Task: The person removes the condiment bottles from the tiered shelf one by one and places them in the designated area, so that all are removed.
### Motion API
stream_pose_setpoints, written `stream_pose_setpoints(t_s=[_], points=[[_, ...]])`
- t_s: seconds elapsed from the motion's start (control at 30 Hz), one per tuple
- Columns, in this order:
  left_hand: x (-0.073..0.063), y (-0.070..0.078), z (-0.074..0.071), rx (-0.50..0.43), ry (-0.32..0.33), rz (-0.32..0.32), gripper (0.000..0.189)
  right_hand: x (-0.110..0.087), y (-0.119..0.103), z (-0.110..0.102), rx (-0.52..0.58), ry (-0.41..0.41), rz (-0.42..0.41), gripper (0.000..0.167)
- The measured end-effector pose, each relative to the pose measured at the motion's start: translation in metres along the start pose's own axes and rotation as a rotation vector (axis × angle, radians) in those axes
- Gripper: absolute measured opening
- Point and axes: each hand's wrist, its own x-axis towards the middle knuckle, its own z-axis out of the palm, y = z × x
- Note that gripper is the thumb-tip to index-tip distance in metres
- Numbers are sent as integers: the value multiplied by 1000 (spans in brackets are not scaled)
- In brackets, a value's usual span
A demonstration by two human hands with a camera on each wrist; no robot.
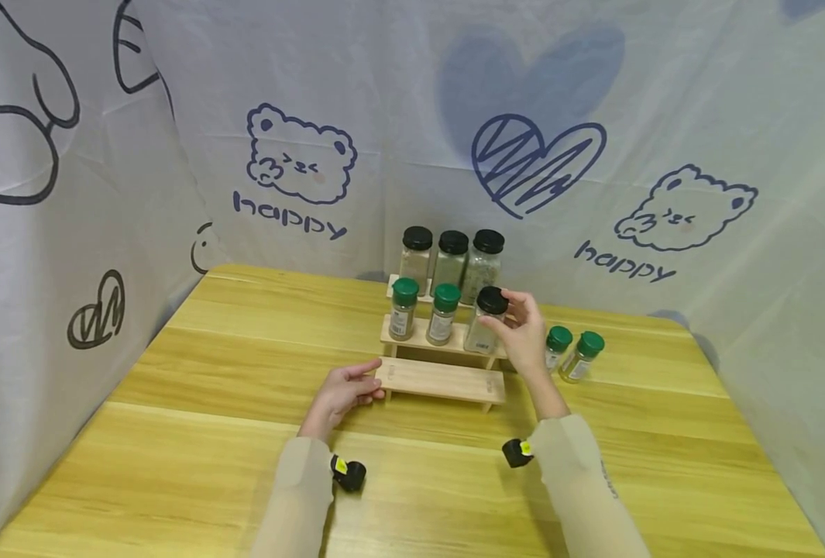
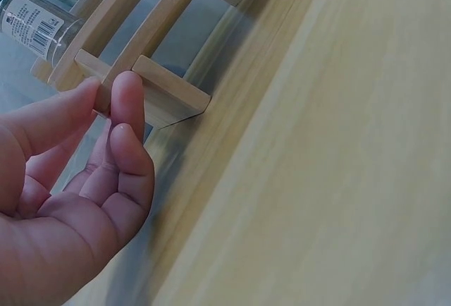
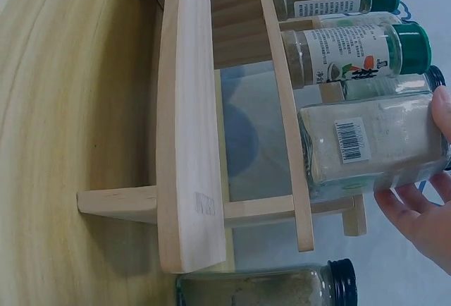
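A three-step wooden spice rack (image 1: pixel 440 380) stands on the table. My left hand (image 1: pixel 339 394) pinches the left end of its lowest step between thumb and fingers, as the left wrist view shows close up. With my right hand (image 1: pixel 522 339) I grip a square glass jar (image 3: pixel 380 144) of pale powder by its black lid; its base is right at the middle step's right end. Two green-capped spice bottles (image 1: pixel 403 310) (image 1: pixel 443 315) stand upright to its left on that step. Behind, on the top step, are three black-lidded jars (image 1: pixel 448 263).
Two green-capped bottles (image 1: pixel 556 345) (image 1: pixel 581 358) stand on the table right of the rack. Another black-lidded jar (image 3: pixel 264 288) shows beside the rack's right end in the right wrist view. A printed white cloth (image 1: pixel 412 155) hangs behind the wooden table (image 1: pixel 245 372).
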Motion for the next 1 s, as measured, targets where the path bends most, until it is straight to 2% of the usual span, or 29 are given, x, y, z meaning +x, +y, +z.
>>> stream_pose_setpoints(t_s=[0.4, 0.6, 0.7, 0.77, 0.93, 1.0], points=[[0, 1, 1, -2, 5, 2, 43, -4, -6, -9, 24, 50, -76, 42], [0, -1, 1, 3, -1, 6, 43, -3, 13, -23, 82, 58, -101, 42], [1, -1, 1, -2, 3, 4, 43, -6, 20, -30, 97, 62, -129, 42], [1, -2, 1, -4, 5, 4, 43, -6, 30, -35, 149, 57, -167, 44], [2, -2, 1, -12, 5, 2, 43, -10, 29, -42, 128, 64, -163, 45], [2, -2, 1, -11, 0, 2, 43, -14, 18, -44, 69, 74, -127, 43]])
